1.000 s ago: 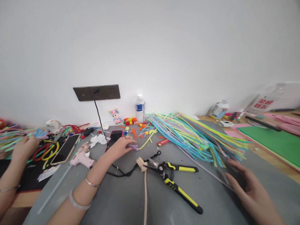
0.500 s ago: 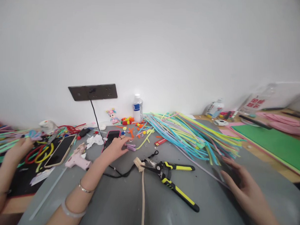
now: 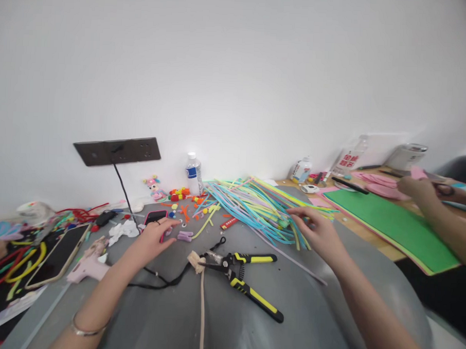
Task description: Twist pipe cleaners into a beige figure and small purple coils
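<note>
My left hand (image 3: 156, 238) hovers over the phone in a pink case (image 3: 154, 216), fingers spread and holding nothing. Short lilac pipe-cleaner pieces (image 3: 184, 236) lie just right of its fingertips. At the right end of a loose heap of pastel pipe cleaners (image 3: 250, 208) is my right hand (image 3: 317, 229). Its thumb and fingers are apart, and whether they touch the stems is hard to see. One lilac pipe cleaner (image 3: 291, 259) lies below it. Between my hands rest yellow-and-black pliers (image 3: 247, 278) and a beige pipe-cleaner piece with a long stem (image 3: 202, 307).
Left lie a pink glue gun (image 3: 88, 268), a phone (image 3: 57, 254) and crumpled tissue (image 3: 122, 232). A bottle (image 3: 194, 175) stands by the wall. Right are green sheets (image 3: 389, 222) and another person's hands (image 3: 417, 190) with scissors. A black cord (image 3: 124, 190) runs from the socket.
My right hand has moved forward and left to the pipe-cleaner heap. My left hand stays near the pink-cased phone. The view has turned right, bringing another person's hands in at the right.
</note>
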